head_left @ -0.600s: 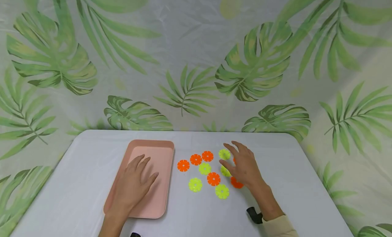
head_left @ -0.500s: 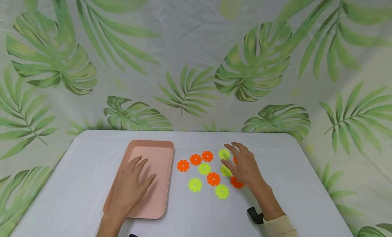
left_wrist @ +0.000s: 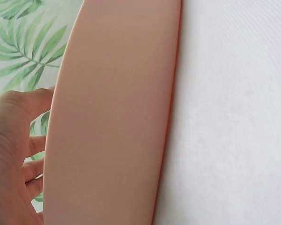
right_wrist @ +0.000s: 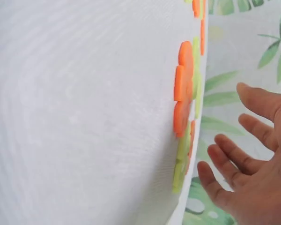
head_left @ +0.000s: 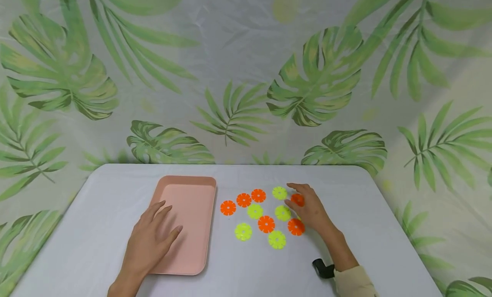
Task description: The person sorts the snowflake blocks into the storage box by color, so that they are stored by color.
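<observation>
Flat notched plastic discs lie spread on the table, some orange (head_left: 266,224), some yellow-green (head_left: 243,231). Over the right end of this group hovers my right hand (head_left: 313,209), fingers spread and holding nothing. An orange disc (head_left: 297,199) shows between its thumb and fingers. In the right wrist view, the right hand (right_wrist: 253,159) is apart from the discs, with an orange disc (right_wrist: 181,93) nearest the camera. My left hand (head_left: 147,237) hangs over the left side of a pink rectangular tray (head_left: 192,220), its fingers relaxed and nothing held. The left wrist view shows the tray's side wall (left_wrist: 112,112).
The discs lie between the tray and my right hand on a white table (head_left: 246,267). A leaf-patterned cloth (head_left: 238,75) hangs behind the table's far edge. A black fitting (head_left: 323,269) sits beside my right wrist.
My left hand has shifted left and toward me over the tray. My right hand has moved slightly right and nearer, uncovering more of the discs. The head view has shifted slightly.
</observation>
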Demonstrator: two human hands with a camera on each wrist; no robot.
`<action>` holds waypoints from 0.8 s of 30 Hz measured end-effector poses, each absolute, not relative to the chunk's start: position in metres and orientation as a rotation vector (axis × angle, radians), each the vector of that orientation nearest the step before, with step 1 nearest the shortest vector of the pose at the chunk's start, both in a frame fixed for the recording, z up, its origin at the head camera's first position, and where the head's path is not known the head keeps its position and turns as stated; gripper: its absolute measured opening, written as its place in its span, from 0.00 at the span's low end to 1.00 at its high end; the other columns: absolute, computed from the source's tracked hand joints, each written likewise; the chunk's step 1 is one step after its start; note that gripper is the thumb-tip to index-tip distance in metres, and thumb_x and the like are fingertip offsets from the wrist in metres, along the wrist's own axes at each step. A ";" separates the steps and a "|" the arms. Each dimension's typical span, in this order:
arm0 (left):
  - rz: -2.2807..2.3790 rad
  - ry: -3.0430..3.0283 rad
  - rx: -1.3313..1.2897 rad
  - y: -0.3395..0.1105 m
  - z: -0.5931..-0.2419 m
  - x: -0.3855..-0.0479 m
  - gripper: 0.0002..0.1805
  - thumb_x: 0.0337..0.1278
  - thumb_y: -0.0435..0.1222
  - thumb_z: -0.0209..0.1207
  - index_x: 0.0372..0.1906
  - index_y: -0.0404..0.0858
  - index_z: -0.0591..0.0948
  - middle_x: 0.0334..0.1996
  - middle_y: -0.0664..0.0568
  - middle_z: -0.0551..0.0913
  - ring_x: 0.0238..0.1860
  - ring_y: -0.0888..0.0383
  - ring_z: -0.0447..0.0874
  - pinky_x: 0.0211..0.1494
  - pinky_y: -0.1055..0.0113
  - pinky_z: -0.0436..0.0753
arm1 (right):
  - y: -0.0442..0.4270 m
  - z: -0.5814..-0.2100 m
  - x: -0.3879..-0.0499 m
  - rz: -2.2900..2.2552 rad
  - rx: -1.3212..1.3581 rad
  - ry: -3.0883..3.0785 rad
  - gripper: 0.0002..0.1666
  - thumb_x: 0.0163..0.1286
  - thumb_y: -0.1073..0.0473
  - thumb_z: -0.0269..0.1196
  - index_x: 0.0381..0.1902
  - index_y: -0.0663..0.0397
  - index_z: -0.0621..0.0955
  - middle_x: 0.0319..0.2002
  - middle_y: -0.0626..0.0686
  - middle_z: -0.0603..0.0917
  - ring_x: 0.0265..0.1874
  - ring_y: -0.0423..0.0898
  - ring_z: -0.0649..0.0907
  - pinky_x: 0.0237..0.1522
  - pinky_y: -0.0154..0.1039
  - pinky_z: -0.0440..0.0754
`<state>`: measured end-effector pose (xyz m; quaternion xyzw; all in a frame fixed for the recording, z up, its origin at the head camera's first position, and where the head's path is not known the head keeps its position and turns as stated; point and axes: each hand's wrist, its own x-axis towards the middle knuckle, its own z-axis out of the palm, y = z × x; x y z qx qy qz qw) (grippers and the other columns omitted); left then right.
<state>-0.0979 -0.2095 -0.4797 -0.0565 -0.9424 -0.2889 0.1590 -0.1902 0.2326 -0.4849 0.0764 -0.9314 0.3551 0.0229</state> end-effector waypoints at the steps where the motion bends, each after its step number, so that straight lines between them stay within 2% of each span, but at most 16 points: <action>1: -0.829 -2.694 -0.159 -0.211 -0.480 -0.097 0.33 0.61 0.50 0.71 0.67 0.41 0.79 0.74 0.45 0.72 0.74 0.37 0.67 0.68 0.35 0.67 | 0.234 -0.487 -0.190 1.118 0.232 -2.881 0.34 0.72 0.56 0.70 0.72 0.54 0.75 0.67 0.64 0.77 0.65 0.63 0.77 0.69 0.62 0.75; 7: -0.862 -2.722 -0.130 -0.223 -0.482 -0.094 0.35 0.61 0.53 0.71 0.69 0.42 0.77 0.77 0.46 0.68 0.77 0.39 0.62 0.66 0.34 0.69 | 0.240 -0.489 -0.191 1.163 0.215 -2.863 0.31 0.70 0.61 0.70 0.69 0.55 0.78 0.64 0.64 0.79 0.62 0.62 0.78 0.66 0.62 0.76; 12: -0.909 -2.786 -0.091 -0.235 -0.483 -0.092 0.39 0.61 0.56 0.70 0.73 0.43 0.73 0.79 0.45 0.63 0.76 0.38 0.61 0.59 0.31 0.74 | 0.246 -0.490 -0.193 1.155 0.193 -2.874 0.28 0.69 0.63 0.71 0.66 0.56 0.81 0.62 0.64 0.80 0.59 0.61 0.79 0.63 0.60 0.78; 17: -1.034 -2.819 -0.056 -0.247 -0.487 -0.089 0.51 0.57 0.55 0.73 0.79 0.41 0.63 0.79 0.40 0.59 0.75 0.34 0.63 0.63 0.32 0.70 | 0.251 -0.490 -0.195 1.164 0.137 -2.885 0.27 0.66 0.66 0.72 0.63 0.58 0.82 0.61 0.65 0.78 0.57 0.62 0.79 0.60 0.59 0.80; 21: -1.123 -2.850 -0.028 -0.255 -0.489 -0.086 0.58 0.55 0.55 0.74 0.83 0.44 0.54 0.79 0.38 0.57 0.73 0.35 0.65 0.64 0.35 0.71 | 0.256 -0.491 -0.197 1.180 0.090 -2.915 0.27 0.66 0.67 0.72 0.63 0.59 0.82 0.58 0.67 0.78 0.56 0.63 0.79 0.59 0.59 0.80; 24: -1.190 -2.898 -0.003 -0.262 -0.490 -0.085 0.60 0.55 0.55 0.74 0.85 0.48 0.50 0.78 0.39 0.58 0.70 0.37 0.70 0.59 0.45 0.78 | 0.258 -0.491 -0.199 1.178 0.065 -2.937 0.27 0.65 0.67 0.72 0.62 0.60 0.82 0.56 0.67 0.78 0.54 0.62 0.79 0.57 0.58 0.80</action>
